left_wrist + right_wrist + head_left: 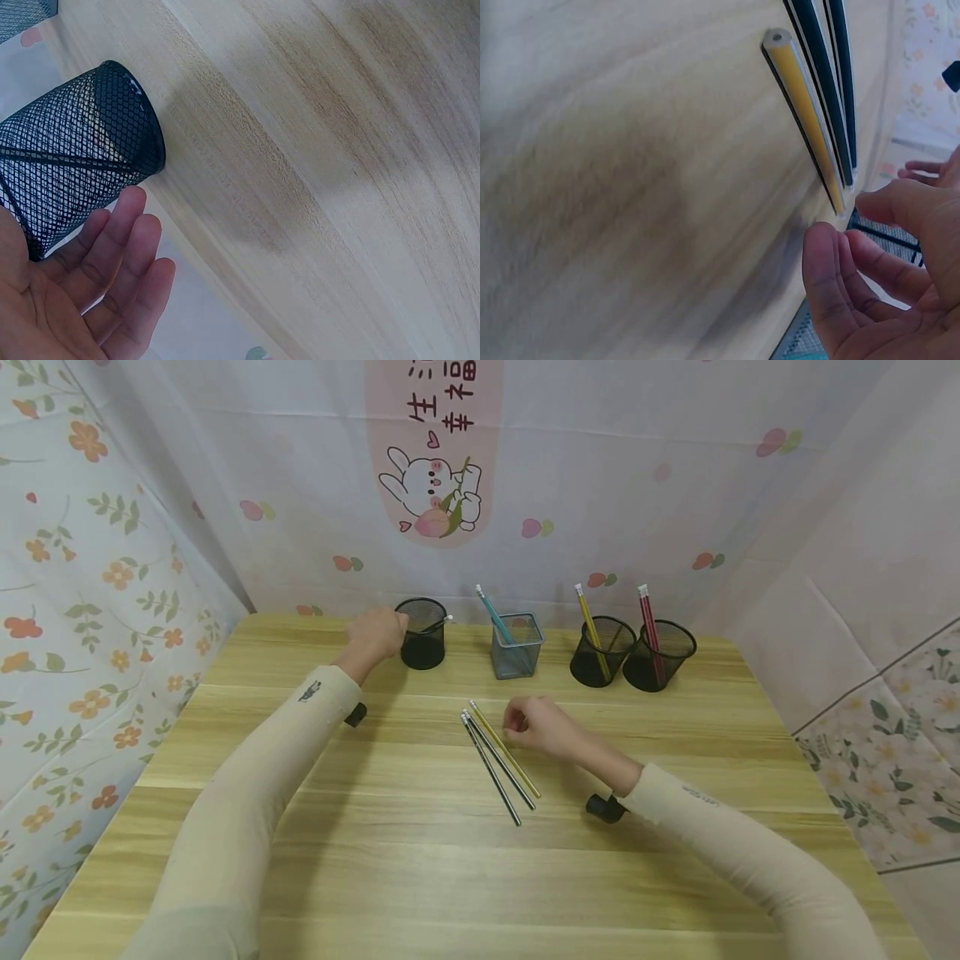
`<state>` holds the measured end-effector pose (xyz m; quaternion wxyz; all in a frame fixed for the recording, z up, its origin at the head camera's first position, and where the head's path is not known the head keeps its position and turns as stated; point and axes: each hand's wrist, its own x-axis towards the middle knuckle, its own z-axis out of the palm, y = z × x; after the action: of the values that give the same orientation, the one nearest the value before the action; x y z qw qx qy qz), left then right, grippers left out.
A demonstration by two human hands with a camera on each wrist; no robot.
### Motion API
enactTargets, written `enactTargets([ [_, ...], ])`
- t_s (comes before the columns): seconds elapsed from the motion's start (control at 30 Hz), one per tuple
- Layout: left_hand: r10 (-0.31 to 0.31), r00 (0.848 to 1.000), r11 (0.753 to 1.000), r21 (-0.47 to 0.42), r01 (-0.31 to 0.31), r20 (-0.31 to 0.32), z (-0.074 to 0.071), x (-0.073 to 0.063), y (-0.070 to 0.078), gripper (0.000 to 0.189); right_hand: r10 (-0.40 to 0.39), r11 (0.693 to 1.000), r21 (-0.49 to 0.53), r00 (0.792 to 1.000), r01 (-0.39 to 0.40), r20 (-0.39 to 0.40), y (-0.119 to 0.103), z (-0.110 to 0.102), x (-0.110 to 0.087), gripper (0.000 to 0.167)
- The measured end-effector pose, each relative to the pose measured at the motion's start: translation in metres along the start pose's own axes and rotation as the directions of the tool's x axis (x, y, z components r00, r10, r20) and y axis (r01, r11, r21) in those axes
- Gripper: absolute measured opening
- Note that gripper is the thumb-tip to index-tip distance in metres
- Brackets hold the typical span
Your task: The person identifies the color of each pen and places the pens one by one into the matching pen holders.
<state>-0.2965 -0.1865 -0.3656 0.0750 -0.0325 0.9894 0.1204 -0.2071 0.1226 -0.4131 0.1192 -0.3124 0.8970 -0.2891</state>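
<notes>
My left hand (377,633) is at the left rim of a round black mesh pen cup (423,647). In the left wrist view, its bent, relaxed fingers (139,262) lie alongside the cup's mesh wall and pinch nothing visible. A dark pencil (437,626) leans inside that cup, its white end over the right rim. My right hand (543,727) hovers beside the eraser end of a yellow pencil (506,750), with a gap between thumb and bent fingers. Two dark striped pencils (817,75) lie left of the yellow one on the table, eraser ends towards the back.
A square grey mesh holder (516,658) with a teal pencil (495,614) stands at the back middle. Two more black mesh cups (600,664) stand to its right, one with yellow, one with red pencils (651,631). A patterned curtain (600,468) hangs behind the wooden table (420,877).
</notes>
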Motion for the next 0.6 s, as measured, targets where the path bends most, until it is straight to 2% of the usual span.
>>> enactTargets([
  [0.27,0.041,0.999,0.998,0.05,-0.042,0.013,-0.001,-0.001,0.0,0.044,0.019,0.999,-0.043,1.0,-0.019,-0.002,-0.005,0.01,0.002,0.009],
  [0.6,0.014,1.0,1.0,0.016,-0.014,0.007,0.0,0.0,-0.001,0.044,0.042,0.996,-0.077,0.999,-0.044,-0.02,-0.01,0.014,0.004,0.014],
])
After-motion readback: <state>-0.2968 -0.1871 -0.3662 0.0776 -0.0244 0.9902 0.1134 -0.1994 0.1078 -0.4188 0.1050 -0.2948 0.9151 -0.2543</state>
